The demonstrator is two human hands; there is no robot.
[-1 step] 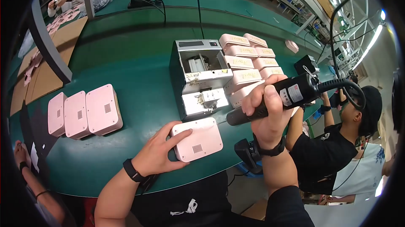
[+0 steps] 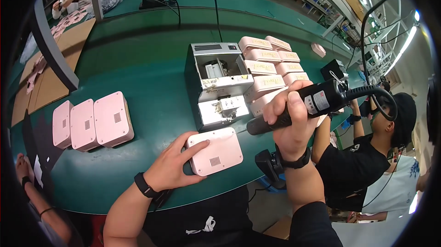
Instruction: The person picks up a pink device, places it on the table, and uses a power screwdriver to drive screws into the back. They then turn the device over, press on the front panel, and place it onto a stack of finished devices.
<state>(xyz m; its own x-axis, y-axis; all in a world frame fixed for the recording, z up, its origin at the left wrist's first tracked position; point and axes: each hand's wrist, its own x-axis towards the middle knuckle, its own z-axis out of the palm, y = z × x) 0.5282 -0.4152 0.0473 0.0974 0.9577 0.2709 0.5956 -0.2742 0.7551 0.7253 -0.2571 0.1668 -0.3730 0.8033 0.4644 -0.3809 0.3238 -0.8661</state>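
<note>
1. Clearly, in the head view, the pale pink casing (image 2: pixel 218 151) lies flat on the green workbench (image 2: pixel 156 81), vented face up, just in front of what looks like a screw feeder (image 2: pixel 227 83).
2. The left hand (image 2: pixel 171 166) curves wide around the casing's left end, holding it, index finger on top; this brace seems sound, provided fingertips avoid the corner holes (image 2: pixel 199 170).
3. The right hand (image 2: pixel 294 134) is wrapped firmly around a black corded electric screwdriver (image 2: pixel 317 100), nearly level, nose pointing left, apart from the casing.
4. Good driving likely calls for the tool upright, square to a hole, with even pressure and slack cable (image 2: pixel 370 92).
</note>
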